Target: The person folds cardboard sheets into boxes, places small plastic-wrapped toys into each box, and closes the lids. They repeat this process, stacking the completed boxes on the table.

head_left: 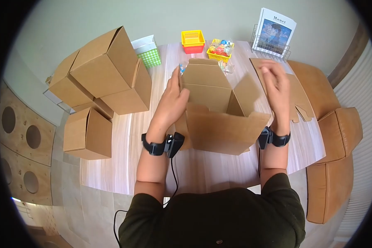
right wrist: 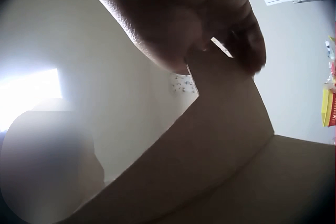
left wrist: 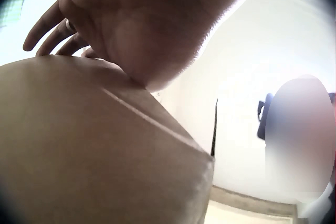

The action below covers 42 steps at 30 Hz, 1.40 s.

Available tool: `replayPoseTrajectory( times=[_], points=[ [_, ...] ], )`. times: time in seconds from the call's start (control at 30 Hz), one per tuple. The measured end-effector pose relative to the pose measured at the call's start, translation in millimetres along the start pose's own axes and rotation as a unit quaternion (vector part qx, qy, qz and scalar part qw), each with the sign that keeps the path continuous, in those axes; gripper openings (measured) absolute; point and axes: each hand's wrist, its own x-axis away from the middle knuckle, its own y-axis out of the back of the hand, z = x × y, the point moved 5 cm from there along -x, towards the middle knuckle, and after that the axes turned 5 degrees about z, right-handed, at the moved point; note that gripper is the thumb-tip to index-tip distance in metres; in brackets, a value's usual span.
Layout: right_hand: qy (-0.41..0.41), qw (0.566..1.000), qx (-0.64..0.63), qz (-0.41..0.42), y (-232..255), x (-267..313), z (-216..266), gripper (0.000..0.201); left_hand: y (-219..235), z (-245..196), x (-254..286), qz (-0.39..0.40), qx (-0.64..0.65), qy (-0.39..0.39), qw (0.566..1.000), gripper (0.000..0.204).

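2 bare hands, and from my remote seat I had them on opposite sides of an open carton (head_left: 225, 134), right in the centre of the head view! Left hand (head_left: 169, 103) first: it lay along the carton's left side, fingers long and nearly straight, flat to the cardboard rather than wrapped round it. Over to the right hand (head_left: 276, 87), just right of the carton: fingers loosely bent, clamped on nothing that I could make out. The right wrist view set it behind the edge of the right flap (head_left: 247, 95), yet whether skin met cardboard, I could not tell. And the far flap (head_left: 204, 74)? Standing up!

Around them, upper left, I saw a stack of closed boxes (head_left: 107, 66), with 1 more box (head_left: 87, 134) below it. Top centre, 1 yellow basket (head_left: 193, 38) sat on 1 red basket (head_left: 193, 49). Upper right, a wire rack (head_left: 287, 53) held a Monet print (head_left: 274, 37), and flat cardboard (head_left: 298, 93) lay below it, at the table's right side.
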Motion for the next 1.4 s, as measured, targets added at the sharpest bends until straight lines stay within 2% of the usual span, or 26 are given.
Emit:
replayPoseTrajectory(
  times=[0.03, 0.1, 0.17, 0.2, 0.23, 0.33, 0.43, 0.47, 0.57, 0.63, 0.7, 0.77, 0.87, 0.97, 1.07, 1.17, 1.27, 1.4],
  points=[
    [0.045, 0.996, 0.054, -0.063, 9.1, 1.5, 27.1, 0.013, -2.1, 2.7, -2.8, 0.001, 0.012, 0.013, 1.000, 0.068],
    [0.102, 0.986, 0.006, -0.130, 26.8, 21.9, 65.8, 0.010, -0.3, 6.6, -6.4, -0.005, 0.020, 0.034, 0.999, 0.069],
    [0.236, 0.966, -0.102, -0.040, 34.3, 49.9, 100.0, 0.010, 2.4, 6.9, -6.4, -0.011, 0.014, 0.053, 0.998, 0.070],
    [0.293, 0.947, -0.092, 0.090, 31.7, 53.4, 113.7, 0.017, 2.3, 7.6, -7.1, -0.012, 0.014, 0.053, 0.998, 0.069],
    [0.344, 0.910, -0.082, 0.217, 27.4, 59.1, 123.9, 0.024, 2.3, 8.7, -8.1, -0.012, 0.013, 0.052, 0.998, 0.069],
    [0.240, 0.893, 0.030, 0.380, -7.2, 64.5, 127.3, 0.042, 1.5, 6.7, -5.3, -0.001, 0.023, 0.017, 1.000, 0.068],
    [0.192, 0.904, 0.121, 0.362, -29.9, 53.8, 108.1, 0.056, 0.8, -4.9, -3.3, 0.041, 0.036, -0.054, 0.997, 0.065],
    [0.182, 0.908, 0.111, 0.360, -34.3, 50.8, 100.8, 0.059, 0.2, -9.1, -1.8, 0.059, 0.040, -0.079, 0.994, 0.064],
    [0.153, 0.917, 0.078, 0.361, -47.2, 46.1, 81.1, 0.066, -9.5, -4.6, -2.0, 0.138, 0.067, -0.064, 0.986, 0.060],
    [0.149, 0.916, 0.057, 0.368, -48.5, 43.7, 75.1, 0.067, -12.9, 1.1, -3.9, 0.167, 0.096, -0.009, 0.981, 0.059],
    [0.143, 0.919, 0.060, 0.364, -45.1, 43.8, 71.8, 0.068, -17.3, 3.8, -4.4, 0.169, 0.101, 0.004, 0.980, 0.059],
    [0.135, 0.924, 0.084, 0.348, -39.9, 44.4, 69.1, 0.069, -21.0, 2.0, -4.3, 0.144, 0.080, -0.026, 0.986, 0.062],
    [0.112, 0.923, 0.228, 0.288, -22.0, 43.0, 62.6, 0.072, -23.1, -2.8, -2.9, 0.121, 0.071, -0.037, 0.990, 0.064],
    [0.063, 0.923, 0.242, 0.294, -18.3, 42.7, 43.0, 0.078, -22.6, -6.8, -3.9, 0.130, 0.063, -0.035, 0.989, 0.066],
    [0.030, 0.917, 0.224, 0.329, -22.6, 42.3, 31.0, 0.081, -23.8, -9.6, -3.2, 0.107, 0.049, -0.060, 0.991, 0.071],
    [0.011, 0.910, 0.194, 0.365, -26.5, 39.8, 23.9, 0.084, -22.3, -12.8, 3.0, 0.136, 0.082, -0.032, 0.987, 0.073],
    [-0.001, 0.906, 0.175, 0.384, -29.1, 38.6, 19.1, 0.087, -23.3, -19.8, 3.7, 0.152, 0.030, -0.094, 0.983, 0.078],
    [0.007, 0.920, 0.170, 0.354, -33.0, 40.1, 12.4, 0.088, -35.2, -24.3, 7.5, 0.193, -0.108, -0.098, 0.970, 0.070]
  ],
)
